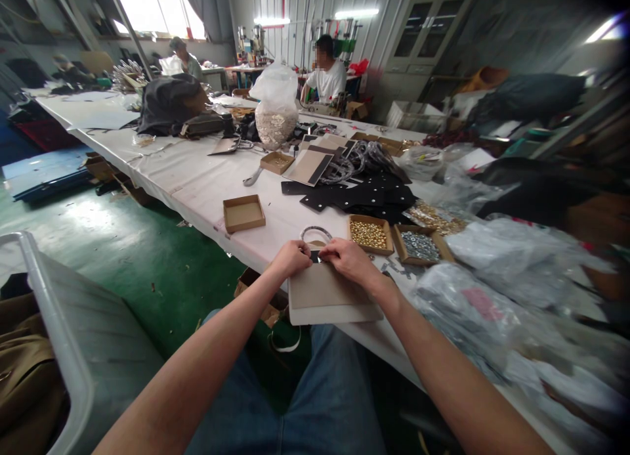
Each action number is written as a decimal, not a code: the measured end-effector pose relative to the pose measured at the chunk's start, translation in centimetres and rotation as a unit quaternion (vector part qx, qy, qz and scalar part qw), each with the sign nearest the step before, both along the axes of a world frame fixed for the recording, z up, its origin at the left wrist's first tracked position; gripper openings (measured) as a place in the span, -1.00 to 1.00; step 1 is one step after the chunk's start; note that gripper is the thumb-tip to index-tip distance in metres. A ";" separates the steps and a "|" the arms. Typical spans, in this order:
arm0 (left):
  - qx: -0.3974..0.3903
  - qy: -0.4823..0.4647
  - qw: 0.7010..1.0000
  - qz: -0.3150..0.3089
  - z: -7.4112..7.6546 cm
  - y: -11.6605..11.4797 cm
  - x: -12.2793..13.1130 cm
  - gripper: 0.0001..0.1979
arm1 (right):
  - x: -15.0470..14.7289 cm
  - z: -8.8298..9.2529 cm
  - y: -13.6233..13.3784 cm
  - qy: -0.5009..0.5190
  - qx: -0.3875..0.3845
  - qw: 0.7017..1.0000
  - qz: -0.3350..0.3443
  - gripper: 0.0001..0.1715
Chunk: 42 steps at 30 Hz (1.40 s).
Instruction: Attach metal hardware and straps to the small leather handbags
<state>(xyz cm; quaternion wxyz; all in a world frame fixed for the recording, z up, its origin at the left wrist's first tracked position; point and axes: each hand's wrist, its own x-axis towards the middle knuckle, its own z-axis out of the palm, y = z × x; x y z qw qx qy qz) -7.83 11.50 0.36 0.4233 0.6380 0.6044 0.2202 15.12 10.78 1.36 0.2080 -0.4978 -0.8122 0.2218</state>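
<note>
A beige flat panel with a black strip at its far edge lies at the table's front edge, partly overhanging my lap. My left hand is closed on the far left part of this panel, fingers at the black strip. Just to its right, my right hand pinches the panel's far edge by the same strip. A small shiny bit shows between the fingertips, too small to name. Behind the hands stands a grey curved handle loop; whether it is joined to the panel is hidden.
Boxes of gold studs and silver hardware sit to the right, near plastic bags. A cardboard box is left. Beyond lie black strips and more panels. A grey bin stands at left; a person sits across.
</note>
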 end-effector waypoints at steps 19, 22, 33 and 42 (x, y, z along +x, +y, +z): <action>-0.007 -0.021 1.000 0.002 -0.3 0.2 0.0 -0.80 | 0.3 -0.8 -4.3 -0.015 0.082 0.996 0.004 -0.51; -0.004 -0.015 1.000 0.004 -0.4 0.2 -0.1 -0.81 | 0.0 -1.3 -4.6 -0.036 0.099 0.994 0.003 -0.50; -0.020 -0.035 0.999 0.004 -0.6 0.1 -0.2 -0.79 | -0.9 -1.8 -4.7 -0.063 0.119 0.991 -0.006 -0.56; -0.012 -0.043 0.999 0.000 -0.4 0.1 -0.2 -0.79 | -1.1 -2.7 -4.8 -0.063 0.133 0.989 -0.021 -0.58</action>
